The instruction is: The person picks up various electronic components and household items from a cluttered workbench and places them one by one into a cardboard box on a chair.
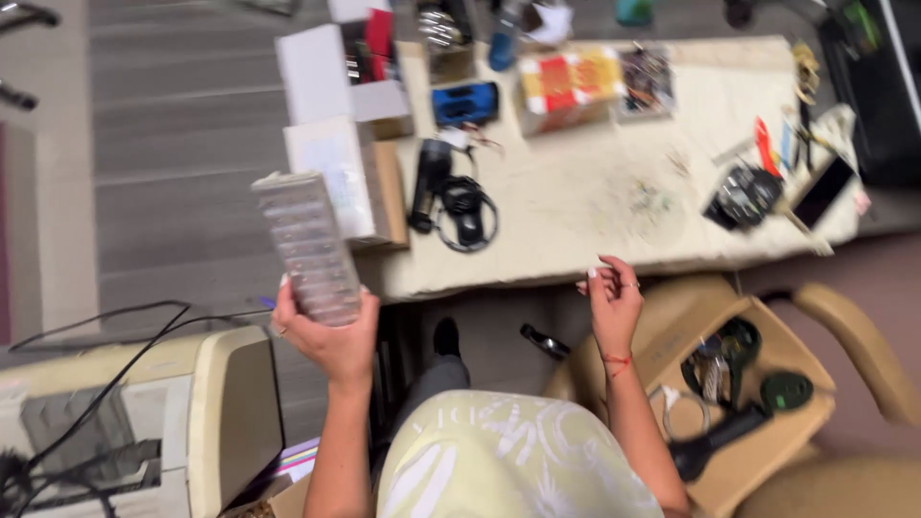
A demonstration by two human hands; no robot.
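Note:
My left hand (331, 336) is raised and grips the lower end of a long clear plastic organizer box (307, 245) with several small compartments, held tilted over the floor left of the table. My right hand (612, 299) hovers at the front edge of the white work table (576, 206), fingers loosely curled, holding nothing. A red string circles that wrist. The picture is blurred by motion.
The table carries a black handheld tool with a coiled cord (451, 197), white cardboard boxes (331, 91), a red and yellow box (568, 84), a phone (823, 192) and small tools. An open cardboard box (739, 393) with cables rests on a tan chair. A beige machine (144, 422) stands at my left.

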